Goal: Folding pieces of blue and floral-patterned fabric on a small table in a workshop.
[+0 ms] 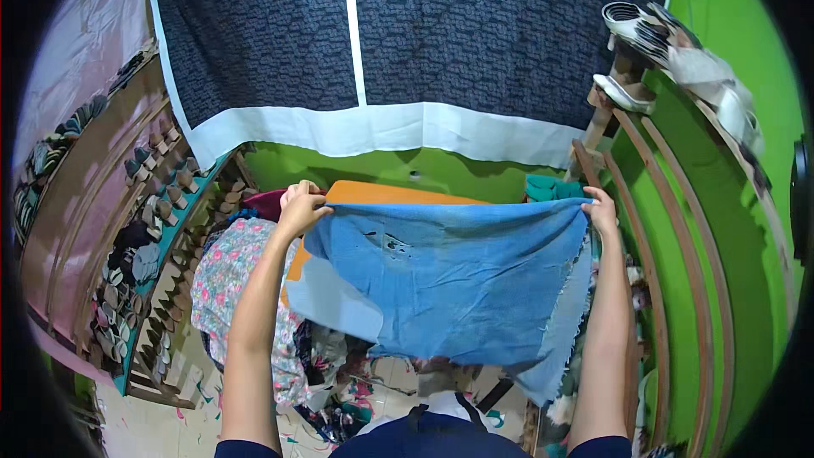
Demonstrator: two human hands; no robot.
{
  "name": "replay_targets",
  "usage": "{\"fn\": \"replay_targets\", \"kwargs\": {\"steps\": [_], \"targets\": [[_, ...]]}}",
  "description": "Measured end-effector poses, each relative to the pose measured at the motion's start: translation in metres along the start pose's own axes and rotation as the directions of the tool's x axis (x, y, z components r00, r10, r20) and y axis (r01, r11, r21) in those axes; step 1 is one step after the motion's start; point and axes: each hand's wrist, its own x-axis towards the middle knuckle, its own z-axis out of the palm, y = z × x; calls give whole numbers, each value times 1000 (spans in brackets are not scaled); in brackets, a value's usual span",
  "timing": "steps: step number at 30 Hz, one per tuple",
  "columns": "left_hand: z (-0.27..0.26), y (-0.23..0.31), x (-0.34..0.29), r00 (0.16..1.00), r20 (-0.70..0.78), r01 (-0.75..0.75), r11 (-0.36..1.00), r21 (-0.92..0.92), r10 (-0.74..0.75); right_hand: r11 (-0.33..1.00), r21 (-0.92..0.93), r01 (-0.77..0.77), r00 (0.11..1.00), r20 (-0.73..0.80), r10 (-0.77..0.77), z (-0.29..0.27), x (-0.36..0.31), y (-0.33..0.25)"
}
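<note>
A wide piece of blue denim (pixel 458 280) hangs spread out between my two raised hands. Its top edge is folded or straight, and a frayed edge runs down its right side. Small torn holes show at its upper left. My left hand (pixel 303 209) pinches the upper left corner, while my right hand (pixel 600 209) grips the upper right corner. Behind the denim's lower left lies a pale blue flat piece (pixel 335 298); whether it belongs to the same cloth I cannot tell. An orange board or tabletop (pixel 398 192) shows behind the cloth, mostly hidden by it.
Floral fabric (pixel 233 276) is heaped at the left. Slanted racks with shoe-shaped pieces (pixel 161 203) stand farther left. Wooden rails (pixel 678 271) line the green wall at right, below a shelf of rolled material (pixel 636 21). Scraps litter the tiled floor (pixel 394 403). Dark curtains (pixel 509 34) hang ahead.
</note>
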Motion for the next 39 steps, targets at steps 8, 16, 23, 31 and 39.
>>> {"fn": "replay_targets", "kwargs": {"steps": [8,16,23,31,39], "targets": [[91,-7,126,969,-135,220,972,81,-208,984,-179,19,1000,27,-14,81,138,32],[145,1,216,932,-274,299,932,205,-238,941,-326,94,990,-72,-124,98,217,69],[137,-4,168,976,-200,116,985,131,-89,999,-33,-15,997,76,17,77,190,88],[88,19,29,928,87,-368,929,47,363,955,117,-272,919,327,221,-7,86,78],[86,35,-91,845,95,-533,844,60,526,989,-96,-116,931,337,142,-23,-5,110]]}}
